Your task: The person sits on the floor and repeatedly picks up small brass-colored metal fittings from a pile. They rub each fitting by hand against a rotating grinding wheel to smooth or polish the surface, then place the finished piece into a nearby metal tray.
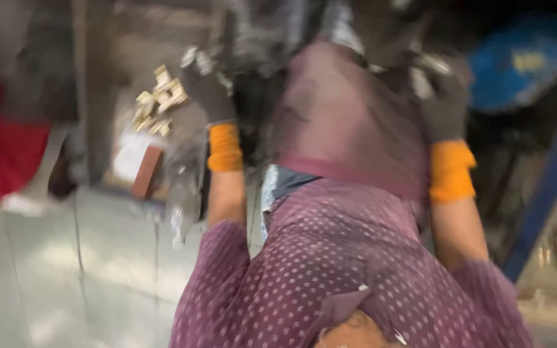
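While the whole view is smeared by motion, a purple dotted garment (330,270) fills the lower middle, with a plainer mauve cloth (343,116) stretched above it. Both gloved hands reach up to the top of that cloth: the left hand (209,87) in a dark glove with an orange cuff sits at its upper left edge, the right hand (445,96), gloved alike, at its upper right edge. Whether the fingers are clamped on the cloth or on the dark blurred mass (259,38) behind it cannot be told. A heap of small brass-coloured pieces (159,100) lies just left of the left hand, over a pale floor (66,270).
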